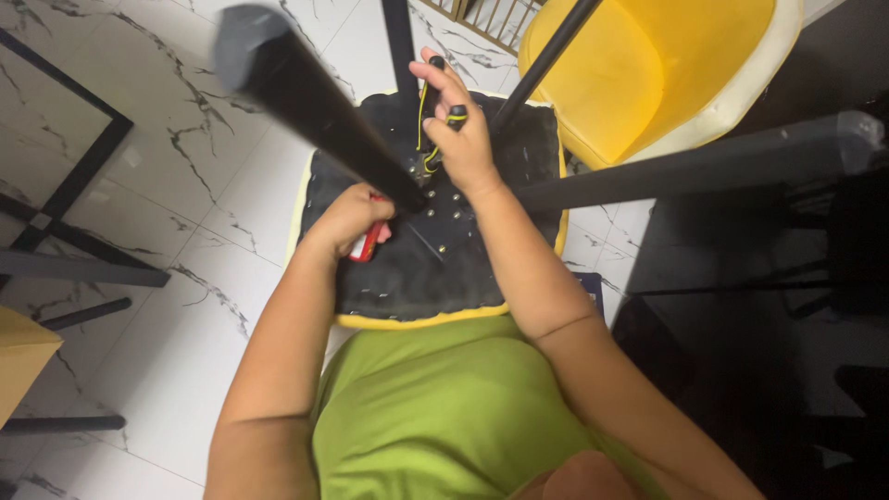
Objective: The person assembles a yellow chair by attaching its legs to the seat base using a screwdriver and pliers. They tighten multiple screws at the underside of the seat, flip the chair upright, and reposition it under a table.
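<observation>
An upturned chair lies before me, its black underside (435, 268) edged in yellow, with black legs (315, 102) sticking up toward me. My left hand (347, 218) is closed around a red-handled tool (366, 245) at the base of the nearest leg, where small screws dot the seat bottom. My right hand (463, 139) grips a black and yellow tool (435, 120) upright against the mounting area, fingers curled on it.
A second yellow chair (648, 65) stands at the back right. A black table frame (65, 185) rests on the white marble floor (167, 296) at left, a cardboard box corner (18, 361) at the left edge. A dark mat covers the floor on the right.
</observation>
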